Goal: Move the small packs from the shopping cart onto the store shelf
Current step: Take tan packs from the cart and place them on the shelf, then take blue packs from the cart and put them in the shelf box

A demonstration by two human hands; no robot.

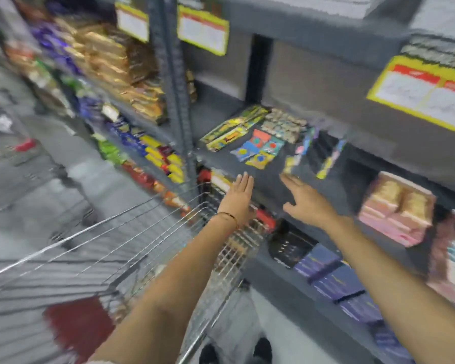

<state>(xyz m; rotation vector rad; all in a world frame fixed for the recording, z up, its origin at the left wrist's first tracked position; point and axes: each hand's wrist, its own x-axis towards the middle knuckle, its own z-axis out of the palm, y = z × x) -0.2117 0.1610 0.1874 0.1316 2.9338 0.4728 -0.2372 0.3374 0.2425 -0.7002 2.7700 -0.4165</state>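
Centre frame: left hand [239,199] and right hand [305,199] both spread flat, empty, near grey shelf [260,177] edge. Small packs [257,149] lying on shelf above hands. Wire cart [131,240] lower left, contents blurred.

Even, fairly bright light, perhaps from overhead; heavy motion blur, edges smeared.

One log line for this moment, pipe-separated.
left hand: open, empty, over cart | right hand: open, at shelf edge | packs: on shelf | view: blurred
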